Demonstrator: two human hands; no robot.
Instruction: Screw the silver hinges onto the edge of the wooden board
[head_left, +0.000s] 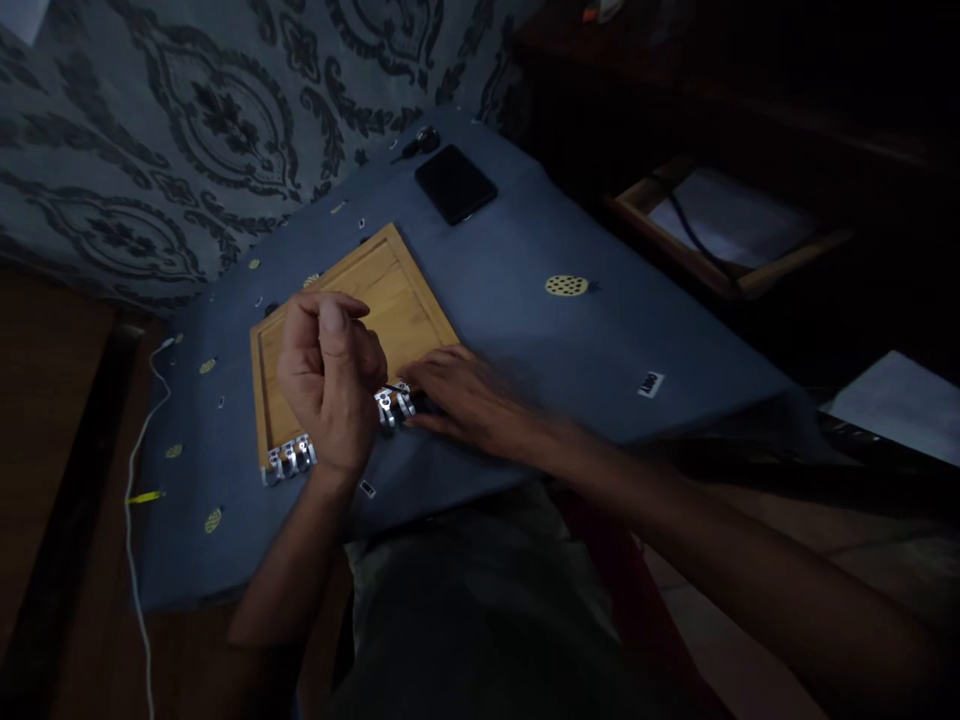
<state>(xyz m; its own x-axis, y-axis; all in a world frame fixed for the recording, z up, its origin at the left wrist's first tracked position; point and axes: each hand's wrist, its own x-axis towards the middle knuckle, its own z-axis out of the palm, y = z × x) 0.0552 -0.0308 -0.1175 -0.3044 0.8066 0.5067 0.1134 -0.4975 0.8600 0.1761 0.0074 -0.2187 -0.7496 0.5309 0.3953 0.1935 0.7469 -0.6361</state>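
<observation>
A wooden panel (pixel 409 305) with a raised border lies flat on the cloth-covered table. Shiny metal hinges (pixel 289 458) line its near edge, one group at the left corner and another metal hinge (pixel 386 405) between my hands. My left hand (pixel 330 370) is closed in a fist above the panel. A thin dark tool (pixel 395 388) sticks out of this fist toward the hinge; its exact kind is hard to see. My right hand (pixel 465 400) rests at the near edge, fingers above and thumb below, closed around the hinge there.
The blue-grey tablecloth (pixel 510 270) has pineapple prints. A black tablet-like object (pixel 455 184) lies farther back, beside a small dark object with a round end (pixel 426 140). A white cable (pixel 133 470) hangs at the left. An open drawer (pixel 735 225) holds papers at the right.
</observation>
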